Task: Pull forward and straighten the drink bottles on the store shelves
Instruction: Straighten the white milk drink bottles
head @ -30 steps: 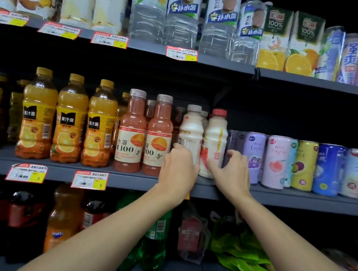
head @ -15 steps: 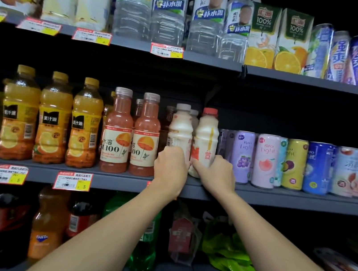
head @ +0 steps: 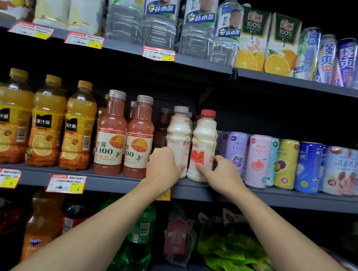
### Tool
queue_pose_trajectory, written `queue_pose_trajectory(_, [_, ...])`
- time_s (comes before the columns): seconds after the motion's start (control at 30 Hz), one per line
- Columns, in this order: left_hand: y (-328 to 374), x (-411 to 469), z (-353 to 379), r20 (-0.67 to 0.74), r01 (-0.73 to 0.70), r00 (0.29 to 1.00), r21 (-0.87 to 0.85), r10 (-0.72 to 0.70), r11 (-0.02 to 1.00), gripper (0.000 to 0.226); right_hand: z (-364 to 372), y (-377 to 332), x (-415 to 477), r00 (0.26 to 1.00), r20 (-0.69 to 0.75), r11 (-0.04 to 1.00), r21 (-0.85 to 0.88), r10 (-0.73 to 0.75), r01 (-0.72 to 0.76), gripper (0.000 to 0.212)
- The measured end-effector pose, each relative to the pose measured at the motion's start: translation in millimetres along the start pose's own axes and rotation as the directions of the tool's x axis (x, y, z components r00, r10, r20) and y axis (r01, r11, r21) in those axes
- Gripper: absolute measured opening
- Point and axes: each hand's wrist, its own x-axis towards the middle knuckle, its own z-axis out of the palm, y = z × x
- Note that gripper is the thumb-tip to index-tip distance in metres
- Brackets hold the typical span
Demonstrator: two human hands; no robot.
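Two milky bottles stand side by side near the front edge of the middle shelf (head: 280, 198), touching or nearly so. The left hand (head: 163, 168) curls round the lower body of the white-cap bottle (head: 178, 133). The right hand (head: 216, 171) grips the red-cap bottle (head: 204, 139) low down, thumb across the front and fingers round its right side.

Both look like full plastic bottles, so probably fairly heavy for their size, stiff enough to take a firm squeeze and unlikely to break. The glossy sleeve labels may be a little slippery. They are tall and narrow, so a low hold like this suits sliding and twisting them, while a push high up could tip them.

There is little room. The juice bottles (head: 140, 138) stand just to the left and the purple can (head: 235, 151) sits right beside the right hand's fingers, so a wide turn could nudge either. A darker bottle (head: 163, 121) stands behind, between the rows
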Motion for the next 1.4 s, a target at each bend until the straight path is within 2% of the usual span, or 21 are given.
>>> queue_pose_trajectory(0.13, [-1.3, 1.1, -16.1, 0.090, 0.025, 0.996, -0.033, -0.022, 0.999, 0.039, -13.6, 5.7, 2.7, 0.994, 0.097, 0.997, 0.066, -0.045, 0.039, 0.036])
queue_pose_trajectory(0.27, [-8.4, -0.8, -25.1, 0.174, 0.044, 0.985, -0.136, -0.020, 0.990, 0.035, -16.5, 14.0, 1.5, 0.992, 0.098, 0.991, 0.112, -0.080, 0.069, 0.045])
queue_pose_trajectory(0.4, [-11.8, -9.9, -25.0, 0.142, -0.022, 0.989, -0.143, 0.043, 0.989, 0.043, -15.3, 18.3, -3.2, 0.993, 0.097, 0.979, 0.201, -0.066, 0.045, 0.049])
queue_pose_trajectory(0.5, [-9.7, -15.9, -21.7, -0.004, -0.062, 0.998, -0.055, 0.062, 0.997, 0.063, -11.7, 12.2, -8.8, 0.995, 0.060, 0.983, 0.169, -0.085, 0.073, 0.057])
queue_pose_trajectory(0.57, [-7.9, -17.6, -18.8, -0.039, -0.075, 0.996, -0.020, 0.075, 0.997, 0.069, -7.3, 10.3, -8.3, 0.995, 0.032, 0.985, 0.149, -0.095, 0.090, 0.060])
queue_pose_trajectory(0.77, [-14.9, -14.4, -19.1, 0.038, -0.118, 0.992, -0.102, 0.122, 0.988, 0.052, -6.9, 14.8, -4.6, 0.992, 0.074, 0.980, 0.177, -0.105, 0.091, 0.063])
queue_pose_trajectory(0.87, [-18.3, -15.6, -20.5, 0.050, -0.170, 0.984, 0.002, 0.169, 0.986, 0.051, -9.9, 16.4, -5.5, 0.986, 0.113, 0.985, 0.137, -0.119, 0.103, 0.071])
queue_pose_trajectory(0.97, [-19.4, -16.1, -22.9, 0.060, -0.190, 0.981, 0.115, 0.184, 0.975, 0.055, -12.3, 16.7, -3.7, 0.981, 0.140, 0.990, 0.056, -0.133, 0.127, 0.079])
queue_pose_trajectory(1.1, [-19.2, -18.4, -26.2, 0.115, -0.228, 0.971, 0.167, 0.210, 0.959, 0.073, -12.8, 16.5, 0.4, 0.976, 0.156, 0.989, 0.017, -0.150, 0.149, 0.083])
queue_pose_trajectory(1.23, [-19.9, -17.6, -25.4, 0.134, -0.247, 0.964, 0.151, 0.228, 0.957, 0.072, -12.0, 17.5, 1.1, 0.967, 0.184, 0.984, -0.014, -0.174, 0.180, 0.090])
queue_pose_trajectory(1.4, [-21.8, -13.2, -32.5, 0.228, -0.251, 0.949, 0.125, 0.219, 0.960, 0.074, -16.8, 18.7, 4.9, 0.956, 0.230, 0.981, -0.018, -0.182, 0.191, 0.089])
